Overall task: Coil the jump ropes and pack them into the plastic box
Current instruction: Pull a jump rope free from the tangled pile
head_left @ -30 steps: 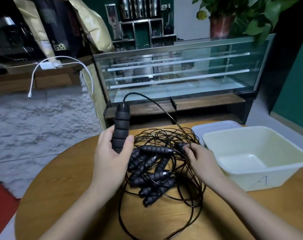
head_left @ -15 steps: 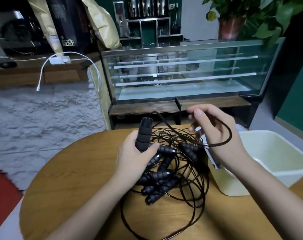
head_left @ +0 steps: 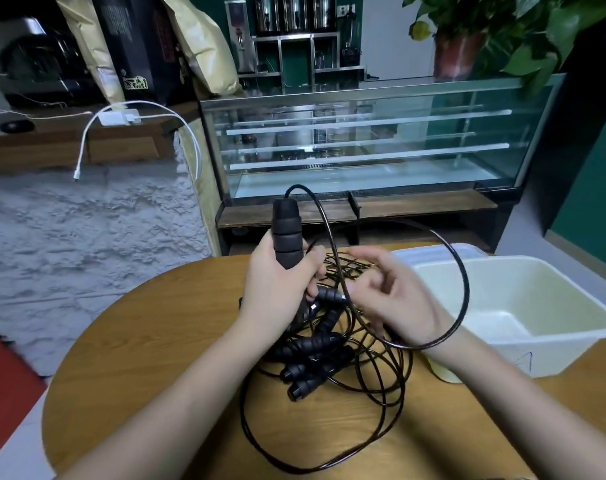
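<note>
A tangled pile of black jump ropes [head_left: 317, 351], with several foam handles and thin cords, lies on the round wooden table [head_left: 149, 348]. My left hand [head_left: 277, 289] grips one black handle [head_left: 287, 233] upright above the pile. Its cord [head_left: 462, 271] leaves the handle's top and swings in one wide loop to the right and round my right wrist. My right hand [head_left: 395, 303] is inside that loop, just right of the handle, with its fingers curled on the cord; they are blurred. The cream plastic box [head_left: 571, 296] stands empty at the right, apart from both hands.
A translucent lid [head_left: 433, 250] lies behind the box. A glass display case [head_left: 364, 140] on a wooden shelf stands beyond the table's far edge. A white charger cable [head_left: 87, 140] hangs at the back left. Loose cord loops reach toward the table's near edge.
My left hand has lifted the handle higher and upright. My right hand dropped from its raised position toward the handle, and the cord it held now forms a wide loop round the wrist.
</note>
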### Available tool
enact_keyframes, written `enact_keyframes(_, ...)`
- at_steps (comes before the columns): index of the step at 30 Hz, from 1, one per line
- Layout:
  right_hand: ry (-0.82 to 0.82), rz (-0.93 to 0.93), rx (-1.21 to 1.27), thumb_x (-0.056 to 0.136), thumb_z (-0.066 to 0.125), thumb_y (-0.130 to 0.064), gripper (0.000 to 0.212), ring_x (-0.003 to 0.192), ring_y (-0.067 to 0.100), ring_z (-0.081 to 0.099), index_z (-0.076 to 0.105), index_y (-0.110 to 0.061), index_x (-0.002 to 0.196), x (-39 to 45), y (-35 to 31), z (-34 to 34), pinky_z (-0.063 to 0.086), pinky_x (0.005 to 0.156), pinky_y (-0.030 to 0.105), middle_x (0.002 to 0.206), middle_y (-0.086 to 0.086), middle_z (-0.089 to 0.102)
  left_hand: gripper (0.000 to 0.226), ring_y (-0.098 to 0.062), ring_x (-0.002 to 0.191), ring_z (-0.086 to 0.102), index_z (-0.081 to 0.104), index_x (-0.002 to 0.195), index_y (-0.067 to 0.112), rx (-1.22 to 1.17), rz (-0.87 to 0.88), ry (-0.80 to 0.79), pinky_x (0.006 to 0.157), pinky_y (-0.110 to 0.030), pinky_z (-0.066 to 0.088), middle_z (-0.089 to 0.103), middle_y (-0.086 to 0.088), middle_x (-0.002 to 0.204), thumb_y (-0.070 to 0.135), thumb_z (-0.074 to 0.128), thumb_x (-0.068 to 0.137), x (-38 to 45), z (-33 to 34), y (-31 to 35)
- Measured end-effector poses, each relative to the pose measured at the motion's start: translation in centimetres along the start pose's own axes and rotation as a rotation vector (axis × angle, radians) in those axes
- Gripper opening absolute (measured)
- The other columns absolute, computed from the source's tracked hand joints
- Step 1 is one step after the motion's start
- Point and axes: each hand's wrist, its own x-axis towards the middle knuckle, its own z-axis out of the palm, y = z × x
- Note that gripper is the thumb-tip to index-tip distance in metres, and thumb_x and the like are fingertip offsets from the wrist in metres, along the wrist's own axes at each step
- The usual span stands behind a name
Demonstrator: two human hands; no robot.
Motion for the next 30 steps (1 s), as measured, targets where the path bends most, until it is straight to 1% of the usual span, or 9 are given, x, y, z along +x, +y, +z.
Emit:
enact_keyframes(2, -0.147, 0.122, -0.200, 0.084, 0.079, -0.035, 0.066, 0.053, -0.002, 0.053, 0.044, -0.025, 0.139, -0.5, 2.3, 0.8, 0.042, 0.052, 0.012, 0.063, -0.010, 0.057, 0.022, -0.017, 0.044, 0.050, 0.050, 0.093, 0.008, -0.068, 0.003, -0.033, 0.048, -0.026, 0.045, 0.062, 0.000, 0.055, 0.009, 0.072, 0.092, 0.2, 0.1, 0.6)
enact_keyframes(5, -0.264, 0.222, -0.498, 0.076, 0.075, -0.060, 0.067, 0.067, -0.002, 0.060, 0.045, -0.039, 0.133, -0.8, 6.0, 2.2, 0.048, 0.067, 0.018, 0.075, -0.011, 0.066, 0.020, -0.019, 0.046, 0.051, 0.052, 0.097, 0.007, -0.179, -0.013, -0.055, 0.047, -0.029, 0.044, 0.066, -0.008, 0.067, 0.007, 0.072, 0.092, 0.2, 0.1, 0.9)
enact_keyframes(9, -0.256, 0.289, -0.711, 0.085, 0.063, -0.055, 0.031, 0.092, 0.008, 0.066, 0.065, -0.034, 0.108, -0.2, 10.5, 3.2, 0.055, 0.089, 0.038, 0.100, -0.011, 0.072, 0.015, -0.019, 0.048, 0.050, 0.055, 0.094, 0.005, -0.222, -0.033, -0.090, 0.048, -0.031, 0.045, 0.065, -0.013, 0.072, 0.009, 0.069, 0.093, -0.2, -0.4, 1.0)
enact_keyframes(12, -0.173, 0.279, -0.694, 0.095, 0.059, -0.039, 0.019, 0.086, 0.009, 0.065, 0.071, -0.025, 0.090, 0.4, 11.1, 2.5, 0.054, 0.086, 0.036, 0.089, -0.008, 0.071, 0.012, -0.020, 0.048, 0.047, 0.057, 0.093, 0.004, -0.207, -0.041, -0.069, 0.048, -0.031, 0.044, 0.061, -0.012, 0.069, 0.008, 0.068, 0.093, -0.5, -1.3, 0.4)
enact_keyframes(16, -0.003, 0.140, -0.643, 0.097, 0.058, -0.026, 0.017, 0.083, -0.003, 0.060, 0.068, -0.033, 0.085, 1.0, 9.0, 1.0, 0.044, 0.073, 0.021, 0.087, -0.012, 0.070, 0.015, -0.019, 0.046, 0.047, 0.062, 0.101, 0.007, -0.054, -0.128, -0.046, 0.050, -0.029, 0.041, 0.061, -0.007, 0.065, 0.010, 0.072, 0.090, -0.3, -2.7, -1.8)
enact_keyframes(21, 0.225, -0.036, -0.490, 0.094, 0.064, -0.030, 0.013, 0.077, 0.013, 0.062, 0.070, -0.024, 0.085, 1.8, 4.6, -0.6, 0.048, 0.072, 0.034, 0.078, -0.004, 0.067, 0.032, -0.018, 0.043, 0.046, 0.064, 0.110, 0.011, 0.014, -0.302, -0.218, 0.045, -0.027, 0.040, 0.060, -0.005, 0.062, 0.014, 0.081, 0.084, -0.9, -2.5, -4.6)
enact_keyframes(25, 0.251, -0.107, -0.455, 0.094, 0.064, -0.036, 0.015, 0.079, 0.004, 0.061, 0.073, -0.025, 0.089, 1.0, 1.4, -0.9, 0.046, 0.073, 0.022, 0.081, -0.007, 0.070, 0.043, -0.016, 0.045, 0.049, 0.065, 0.116, 0.020, 0.022, -0.331, -0.307, 0.050, -0.027, 0.042, 0.063, 0.000, 0.061, 0.011, 0.084, 0.079, -1.1, -0.8, -5.3)
enact_keyframes(27, 0.245, -0.111, -0.511, 0.096, 0.062, -0.038, 0.015, 0.077, 0.001, 0.059, 0.073, -0.028, 0.092, 0.9, 0.4, -0.9, 0.042, 0.066, 0.014, 0.078, -0.009, 0.067, 0.043, -0.016, 0.049, 0.052, 0.065, 0.115, 0.020, 0.016, -0.326, -0.311, 0.053, -0.029, 0.043, 0.065, 0.003, 0.062, 0.011, 0.085, 0.077, -1.0, 0.3, -5.1)
enact_keyframes(30, 0.203, -0.188, -0.500, 0.096, 0.063, -0.031, 0.013, 0.069, 0.006, 0.059, 0.075, -0.028, 0.091, 1.2, -0.4, -0.7, 0.043, 0.062, 0.022, 0.072, -0.013, 0.066, 0.032, -0.018, 0.051, 0.053, 0.064, 0.104, 0.014, 0.033, -0.305, -0.352, 0.050, -0.030, 0.044, 0.064, -0.002, 0.064, 0.016, 0.083, 0.079, -0.7, 2.4, -4.1)
